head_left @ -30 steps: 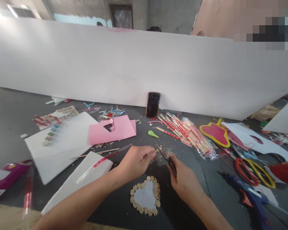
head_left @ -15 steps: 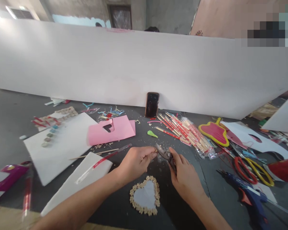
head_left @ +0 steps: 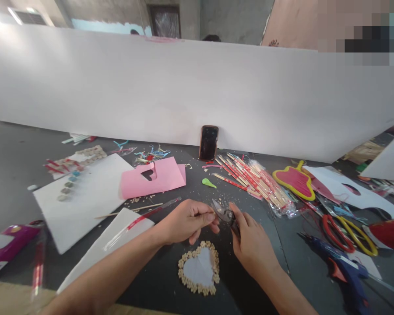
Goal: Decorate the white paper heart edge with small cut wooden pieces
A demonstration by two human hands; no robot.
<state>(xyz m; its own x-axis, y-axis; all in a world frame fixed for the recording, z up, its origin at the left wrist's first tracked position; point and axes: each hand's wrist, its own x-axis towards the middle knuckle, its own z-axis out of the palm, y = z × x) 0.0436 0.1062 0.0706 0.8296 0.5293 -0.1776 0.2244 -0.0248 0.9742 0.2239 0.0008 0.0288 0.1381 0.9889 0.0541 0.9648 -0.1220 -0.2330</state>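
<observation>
My right hand [head_left: 252,238] is wrapped round the handles of a pair of pruning shears [head_left: 228,215], whose blades are parted and point left. Just left of the blades, my left hand [head_left: 192,221] pinches a thin wooden stick; only its tip shows by the jaw and the rest is hidden in the fingers. Below both hands lies a white paper heart [head_left: 199,267], edged with small pale wooden bits. Tiny chips are scattered on the dark table around the shears.
Wrapped chopsticks [head_left: 254,181] lie beyond my right hand, with a phone [head_left: 209,143] leaning on the white board [head_left: 184,87]. A blue glue gun [head_left: 341,267] and red-handled scissors [head_left: 336,234] are at right. Pink paper [head_left: 164,179] and white sheets [head_left: 88,197] lie left.
My left hand has turned slightly and its lower fingers have loosened and spread beneath the pinch. The shears have shifted a little, and their blades still face the left hand.
</observation>
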